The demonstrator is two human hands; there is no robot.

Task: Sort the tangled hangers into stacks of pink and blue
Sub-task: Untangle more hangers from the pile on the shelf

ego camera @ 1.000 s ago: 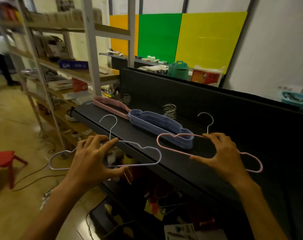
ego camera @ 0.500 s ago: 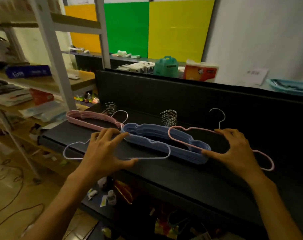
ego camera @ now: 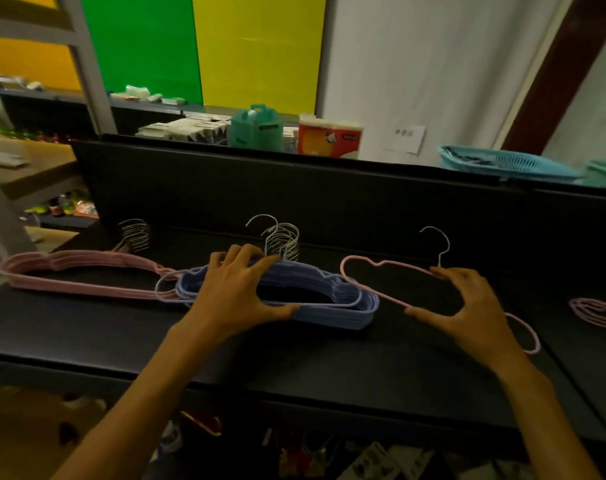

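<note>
Left hand (ego camera: pixel 237 294) grips thin pale-blue wire hanger (ego camera: pixel 315 304) atop blue hanger stack (ego camera: pixel 346 315): square hooks w/ the rest, then release. Right hand (ego camera: pixel 468 308) holds pink wire hanger (ego camera: pixel 371 284), bound for pink hanger stack (ego camera: pixel 76 275).

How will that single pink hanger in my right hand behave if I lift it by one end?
The pink hanger is a thin open frame, so probably light. It keeps its outline in the right hand, so likely stiff. Its hook might snag the blue stack.
</note>
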